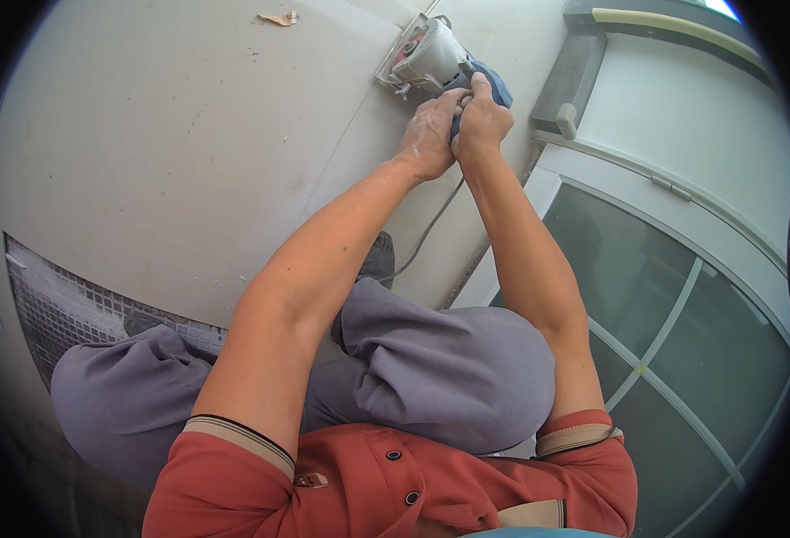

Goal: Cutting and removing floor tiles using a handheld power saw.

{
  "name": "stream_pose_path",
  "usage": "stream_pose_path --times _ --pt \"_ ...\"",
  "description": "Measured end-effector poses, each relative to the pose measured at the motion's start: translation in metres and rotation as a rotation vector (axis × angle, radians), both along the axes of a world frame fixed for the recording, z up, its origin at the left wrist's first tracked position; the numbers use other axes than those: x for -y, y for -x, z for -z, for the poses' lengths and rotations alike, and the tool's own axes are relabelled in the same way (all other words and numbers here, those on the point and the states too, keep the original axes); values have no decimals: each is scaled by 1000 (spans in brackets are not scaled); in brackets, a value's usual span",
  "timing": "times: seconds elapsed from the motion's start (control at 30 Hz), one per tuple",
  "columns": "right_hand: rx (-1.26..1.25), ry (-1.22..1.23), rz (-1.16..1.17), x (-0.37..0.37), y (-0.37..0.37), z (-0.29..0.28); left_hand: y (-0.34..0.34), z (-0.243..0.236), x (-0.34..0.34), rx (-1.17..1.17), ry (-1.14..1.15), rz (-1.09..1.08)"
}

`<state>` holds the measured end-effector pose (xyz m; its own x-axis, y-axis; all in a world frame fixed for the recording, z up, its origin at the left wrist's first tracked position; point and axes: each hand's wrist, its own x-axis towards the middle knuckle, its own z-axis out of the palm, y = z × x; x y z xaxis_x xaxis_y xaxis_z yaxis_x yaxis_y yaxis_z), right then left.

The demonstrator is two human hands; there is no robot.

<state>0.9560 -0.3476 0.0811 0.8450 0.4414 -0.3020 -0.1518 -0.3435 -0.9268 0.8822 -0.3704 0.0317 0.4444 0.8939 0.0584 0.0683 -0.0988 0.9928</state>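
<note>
At the far end of my reach is a small hand-held circular saw (pixel 435 58) with a grey metal guard, a red part inside, a metal base plate and a blue body. Its base rests on a large pale board (pixel 171 152). My left hand (pixel 432 134) and my right hand (pixel 484 121) are closed together round the blue handle, their fingers partly hiding it. White dust coats the left hand. A thin straight line (pixel 336 148) runs across the board toward the saw. The blade's cutting edge is hidden.
A dark power cord (pixel 432 224) trails from the saw toward my shoe (pixel 379 255). To the right stands a white-framed glazed door (pixel 637 269). A dry leaf-like scrap (pixel 279 18) lies on the board. Beyond the board's lower left edge shows a gridded, tiled surface (pixel 81 296).
</note>
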Motion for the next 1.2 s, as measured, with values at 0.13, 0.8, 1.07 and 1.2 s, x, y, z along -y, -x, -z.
stream_pose_path --times 0.13,0.8,1.07,1.2 --pt "-1 -3 3 4 2 -1 1 -1 4 6 -15 -21" --pt "3 5 19 13 13 -3 9 3 14 38 -20 -19" --pt "4 36 29 19 19 -6 15 0 19 9 -19 -6" --pt "-7 35 36 22 22 -6 19 -1 22 8 3 -2"
